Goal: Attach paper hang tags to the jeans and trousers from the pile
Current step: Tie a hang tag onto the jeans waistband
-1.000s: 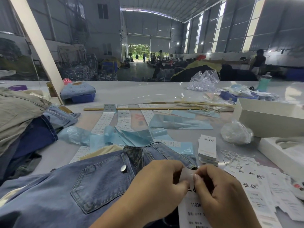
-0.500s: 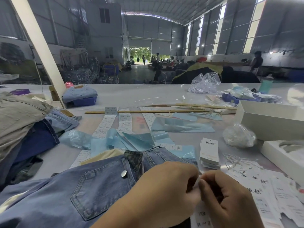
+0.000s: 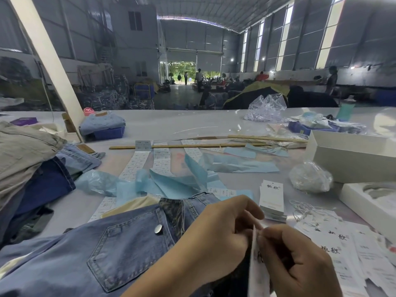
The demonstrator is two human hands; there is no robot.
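Hands are working close together over the jeans (image 3: 111,249) lying waistband-up in front of the person. Since a second ago the hang tag (image 3: 256,273) has been turning from face-on to edge-on, which suggests its string is being threaded at the waistband. The left hand (image 3: 216,236) is curling shut at the tag's top edge; the right hand (image 3: 293,260) is pinching the tag just beside it. Fingers are hiding the string and any loop. Just right of the jeans, a stack of tags (image 3: 271,197) is waiting.
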